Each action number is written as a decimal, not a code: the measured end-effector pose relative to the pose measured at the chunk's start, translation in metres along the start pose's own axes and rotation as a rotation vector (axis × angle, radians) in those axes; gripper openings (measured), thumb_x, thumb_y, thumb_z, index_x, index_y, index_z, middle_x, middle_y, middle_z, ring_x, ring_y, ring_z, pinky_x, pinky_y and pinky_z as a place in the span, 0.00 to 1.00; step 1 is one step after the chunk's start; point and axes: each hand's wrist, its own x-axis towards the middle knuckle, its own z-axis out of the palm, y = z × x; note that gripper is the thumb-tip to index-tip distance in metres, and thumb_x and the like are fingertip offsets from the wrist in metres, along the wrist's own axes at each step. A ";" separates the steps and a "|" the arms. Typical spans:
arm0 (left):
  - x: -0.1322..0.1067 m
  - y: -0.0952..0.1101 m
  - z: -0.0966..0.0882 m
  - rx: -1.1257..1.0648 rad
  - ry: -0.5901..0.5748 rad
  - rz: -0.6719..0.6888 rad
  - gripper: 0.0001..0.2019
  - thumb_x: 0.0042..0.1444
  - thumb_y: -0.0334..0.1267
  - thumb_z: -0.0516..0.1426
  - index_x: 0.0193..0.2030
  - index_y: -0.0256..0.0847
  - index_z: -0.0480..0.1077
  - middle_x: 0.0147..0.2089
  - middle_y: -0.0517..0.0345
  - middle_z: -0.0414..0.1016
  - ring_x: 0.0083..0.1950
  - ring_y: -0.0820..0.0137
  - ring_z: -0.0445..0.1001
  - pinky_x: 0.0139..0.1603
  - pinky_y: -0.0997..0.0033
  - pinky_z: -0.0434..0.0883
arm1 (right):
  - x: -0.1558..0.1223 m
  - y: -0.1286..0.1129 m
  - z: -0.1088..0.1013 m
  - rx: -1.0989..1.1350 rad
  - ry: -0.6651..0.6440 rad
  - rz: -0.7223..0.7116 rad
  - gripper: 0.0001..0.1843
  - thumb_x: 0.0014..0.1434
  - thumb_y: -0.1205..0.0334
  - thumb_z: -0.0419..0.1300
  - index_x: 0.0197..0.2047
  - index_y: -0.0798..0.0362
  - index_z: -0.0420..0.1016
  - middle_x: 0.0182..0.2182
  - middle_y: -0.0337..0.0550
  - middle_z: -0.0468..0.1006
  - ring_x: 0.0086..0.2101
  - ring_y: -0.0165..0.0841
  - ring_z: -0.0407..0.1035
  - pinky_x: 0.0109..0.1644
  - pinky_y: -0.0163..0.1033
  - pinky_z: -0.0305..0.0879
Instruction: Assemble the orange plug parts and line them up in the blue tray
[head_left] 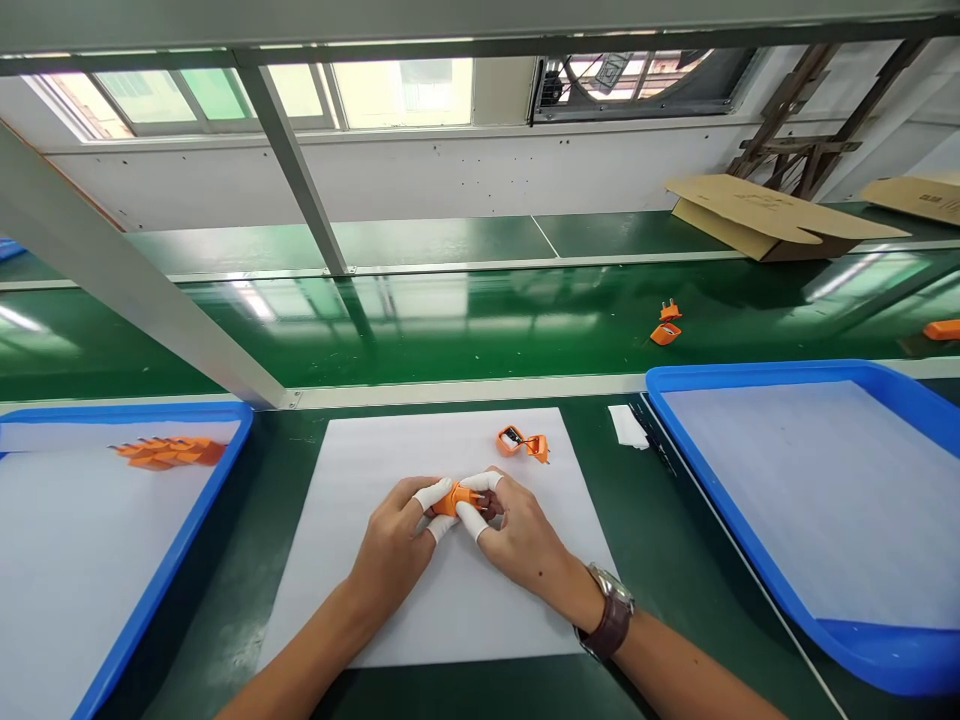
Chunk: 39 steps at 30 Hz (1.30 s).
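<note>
Both my hands meet over a white sheet point(390, 620) on the green bench, pinching one small orange plastic part point(454, 498) between them. My left hand point(397, 545) grips its left end with white finger cots on thumb and forefinger. My right hand point(517, 535), with a brown watch on the wrist, closes its cotted fingertips on the right end. A second orange part point(523, 441), opened with dark insides showing, lies on the sheet just beyond my right hand.
A blue tray point(172, 560) at the left holds a row of orange parts point(169, 452). Another blue tray point(862, 640) at the right has a white liner. On the green conveyor point(450, 340) lie two orange parts point(666, 325). A cardboard box point(772, 215) lies behind.
</note>
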 end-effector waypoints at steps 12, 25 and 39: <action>0.003 0.002 0.003 -0.075 -0.009 -0.084 0.16 0.61 0.33 0.58 0.56 0.50 0.71 0.51 0.53 0.76 0.48 0.63 0.78 0.46 0.61 0.80 | 0.010 0.008 -0.002 0.202 -0.061 0.118 0.09 0.62 0.60 0.61 0.45 0.52 0.74 0.35 0.41 0.76 0.32 0.32 0.70 0.35 0.38 0.71; 0.025 0.007 -0.062 -0.693 0.250 -0.548 0.22 0.50 0.36 0.68 0.53 0.41 0.75 0.51 0.52 0.79 0.52 0.60 0.77 0.56 0.61 0.74 | 0.000 -0.001 -0.004 0.023 -0.034 0.011 0.18 0.71 0.51 0.48 0.55 0.49 0.71 0.34 0.41 0.75 0.33 0.34 0.70 0.40 0.42 0.69; -0.045 -0.087 -0.265 -0.255 0.974 -0.702 0.18 0.50 0.36 0.66 0.48 0.36 0.73 0.48 0.52 0.78 0.47 0.66 0.78 0.48 0.68 0.75 | -0.007 0.019 0.014 -0.064 0.003 -0.093 0.16 0.68 0.48 0.51 0.54 0.43 0.70 0.37 0.40 0.75 0.33 0.36 0.71 0.36 0.41 0.71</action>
